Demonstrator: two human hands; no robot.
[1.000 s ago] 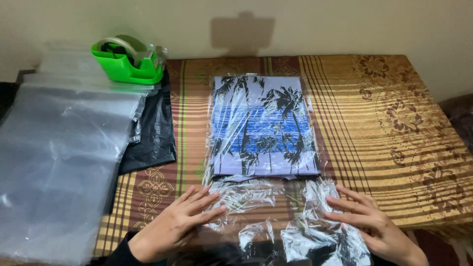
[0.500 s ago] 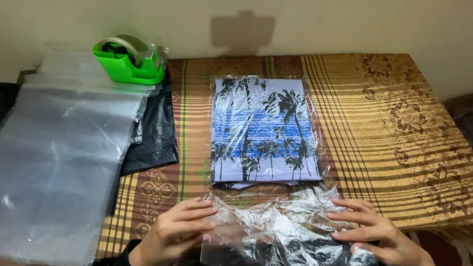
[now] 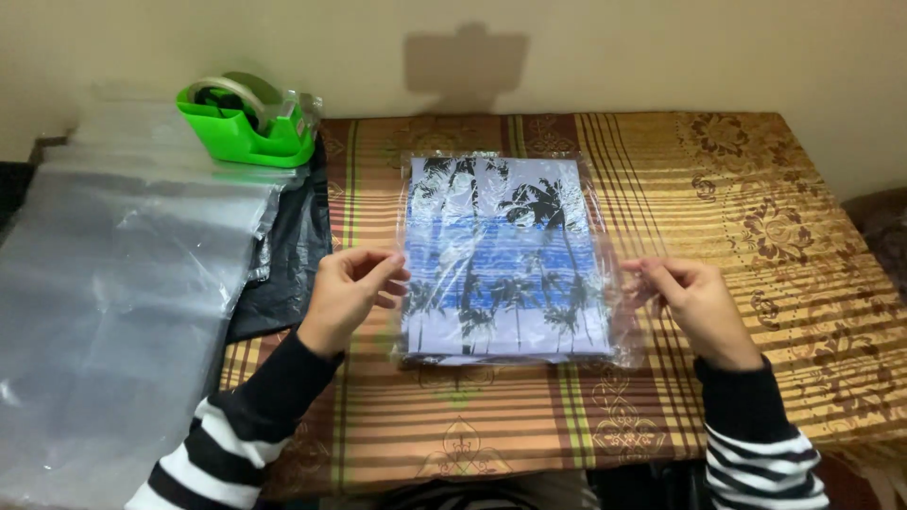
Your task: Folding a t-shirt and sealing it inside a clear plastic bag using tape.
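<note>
With our left hand [image 3: 351,288] and right hand [image 3: 688,297] pinching the flap over the bagged shirt [image 3: 501,257] mid-table [image 3: 756,236], we risk a crooked, wrinkled fold if one pinch slips.

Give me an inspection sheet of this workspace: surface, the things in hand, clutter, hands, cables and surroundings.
Surface: table under a brown and gold patterned cloth.
Things in hand: folded palm-tree print garment lying flat inside a clear plastic bag.
Clutter: stack of clear plastic bags at the left; black plastic sheet beside it; green tape dispenser at the back left.
Hands: left hand pinches the bag's left edge; right hand pinches its right edge; striped sleeves.
Cables: nothing seen.
Surroundings: plain cream wall behind the table, with a shadow on it.
</note>
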